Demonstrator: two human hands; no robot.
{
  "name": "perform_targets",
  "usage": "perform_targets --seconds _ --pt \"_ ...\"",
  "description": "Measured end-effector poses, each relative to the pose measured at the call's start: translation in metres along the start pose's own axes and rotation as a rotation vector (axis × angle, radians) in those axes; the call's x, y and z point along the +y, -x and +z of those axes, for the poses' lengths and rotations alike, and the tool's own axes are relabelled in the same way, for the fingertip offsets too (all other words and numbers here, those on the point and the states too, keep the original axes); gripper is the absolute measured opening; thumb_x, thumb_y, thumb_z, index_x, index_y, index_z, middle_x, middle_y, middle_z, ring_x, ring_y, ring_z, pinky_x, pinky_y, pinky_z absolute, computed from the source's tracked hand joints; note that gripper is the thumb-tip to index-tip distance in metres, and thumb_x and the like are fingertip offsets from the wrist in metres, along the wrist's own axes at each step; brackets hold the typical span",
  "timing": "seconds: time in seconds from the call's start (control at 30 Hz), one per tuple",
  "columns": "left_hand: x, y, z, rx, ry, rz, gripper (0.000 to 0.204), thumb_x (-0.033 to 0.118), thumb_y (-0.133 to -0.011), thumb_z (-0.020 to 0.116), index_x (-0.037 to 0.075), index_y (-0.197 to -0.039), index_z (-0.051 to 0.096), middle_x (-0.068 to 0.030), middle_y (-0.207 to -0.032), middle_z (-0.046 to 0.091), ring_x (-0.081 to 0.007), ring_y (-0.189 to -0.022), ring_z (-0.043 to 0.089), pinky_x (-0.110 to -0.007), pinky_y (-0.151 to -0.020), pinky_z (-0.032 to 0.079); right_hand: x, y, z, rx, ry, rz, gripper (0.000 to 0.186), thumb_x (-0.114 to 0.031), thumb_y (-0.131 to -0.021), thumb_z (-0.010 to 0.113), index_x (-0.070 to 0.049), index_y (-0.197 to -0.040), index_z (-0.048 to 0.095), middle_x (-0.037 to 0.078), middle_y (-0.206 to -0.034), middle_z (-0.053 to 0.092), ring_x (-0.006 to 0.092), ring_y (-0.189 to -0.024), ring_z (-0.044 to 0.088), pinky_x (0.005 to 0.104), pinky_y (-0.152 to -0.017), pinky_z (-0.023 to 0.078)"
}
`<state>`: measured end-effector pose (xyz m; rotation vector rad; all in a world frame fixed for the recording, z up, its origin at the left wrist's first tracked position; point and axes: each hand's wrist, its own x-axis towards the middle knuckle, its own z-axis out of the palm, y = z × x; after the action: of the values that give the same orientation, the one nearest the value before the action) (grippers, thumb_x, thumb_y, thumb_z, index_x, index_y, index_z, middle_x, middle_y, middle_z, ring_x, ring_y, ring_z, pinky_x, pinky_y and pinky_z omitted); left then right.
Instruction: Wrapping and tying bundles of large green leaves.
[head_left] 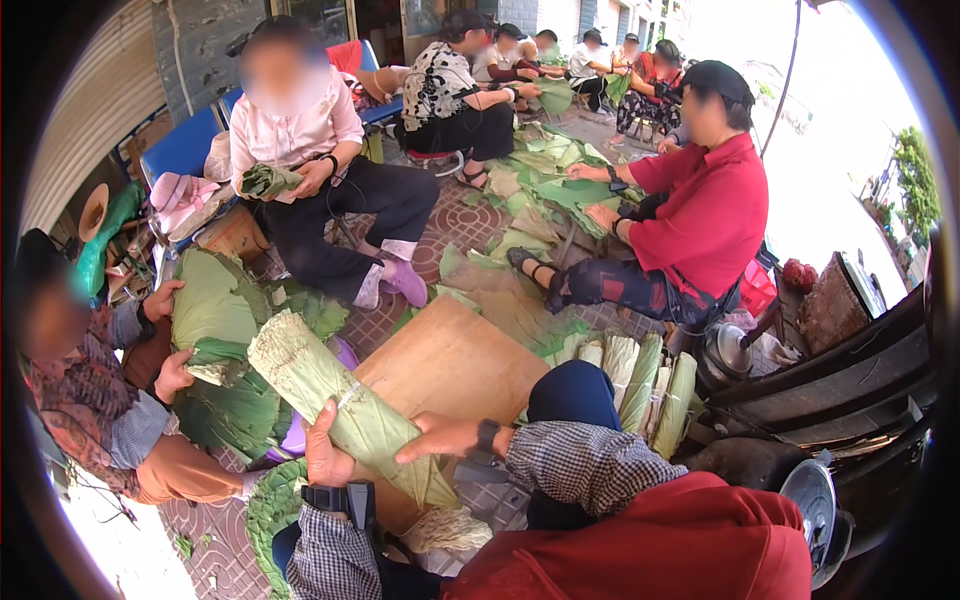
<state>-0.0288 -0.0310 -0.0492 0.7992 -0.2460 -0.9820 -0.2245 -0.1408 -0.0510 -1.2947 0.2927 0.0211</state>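
Observation:
A thick roll of large pale-green dried leaves (335, 385) lies slantwise between my hands, its layered end up and to the left, a thin tie around its middle. My left hand (328, 455) is closed on its near left side, thumb on top. Close to the narrower lower end, my right hand (445, 437) grips the roll from the right, fingers pressed against it. Under and beyond the roll is a brown wooden board (480, 355). A pale bundle of leaf or fibre (447, 530) sits below my hands, and big green leaves (275, 520) are beside my left wrist.
Several finished leaf rolls (645, 390) lie right of my knee, near a metal kettle (727, 350). At left, a co-worker handles broad leaves (215, 310). Other people sit ahead around spread leaves (545, 190). A metal lid (810, 505) is at lower right.

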Motion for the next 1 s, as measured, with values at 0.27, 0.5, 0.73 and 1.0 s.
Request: perform_targets --seconds 0.27,0.5,0.73,1.0 --pt "0.005 0.003 0.004 0.000 0.023 -0.028 0.055 0.008 -0.087 0.072 0.003 -0.137 0.048 -0.0104 -0.126 0.061 -0.0269 -0.112 0.060 -0.043 -0.101 0.049 0.011 -0.005 -0.001 0.001 -0.050 -0.034 0.047 -0.019 -0.085 0.078 0.003 -0.124 0.063 0.005 -0.114 0.069 0.0133 -0.102 0.061 0.0297 -0.092 0.048" --pt "0.012 0.011 -0.001 0.045 0.042 -0.039 0.047 0.013 -0.090 0.071 0.001 -0.132 0.053 -0.0107 -0.123 0.063 -0.0275 -0.112 0.061 -0.045 -0.101 0.049 0.025 -0.012 -0.006 -0.019 0.027 0.005 0.048 -0.017 -0.084 0.079 0.003 -0.125 0.063 0.006 -0.117 0.069 0.0149 -0.104 0.062 0.0312 -0.095 0.047" --pt "0.007 0.008 -0.007 0.085 0.087 -0.060 0.052 0.004 -0.085 0.073 0.006 -0.132 0.053 -0.0096 -0.121 0.064 -0.0274 -0.108 0.064 -0.045 -0.092 0.055 0.024 -0.008 -0.004 -0.060 -0.024 0.035 0.054 -0.021 -0.087 0.078 0.000 -0.132 0.058 0.007 -0.121 0.067 0.0150 -0.110 0.061 0.0310 -0.098 0.046" --pt "0.025 0.027 0.003 -0.146 -0.205 -0.288 0.044 0.008 -0.083 0.077 -0.001 -0.123 0.062 -0.0131 -0.112 0.069 -0.0232 -0.095 0.069 -0.040 -0.088 0.056 -0.014 -0.002 -0.023 0.087 -0.222 -0.060 0.062 -0.028 -0.094 0.069 -0.003 -0.144 0.042 0.011 -0.137 0.057 0.0229 -0.125 0.055 0.0408 -0.104 0.044"
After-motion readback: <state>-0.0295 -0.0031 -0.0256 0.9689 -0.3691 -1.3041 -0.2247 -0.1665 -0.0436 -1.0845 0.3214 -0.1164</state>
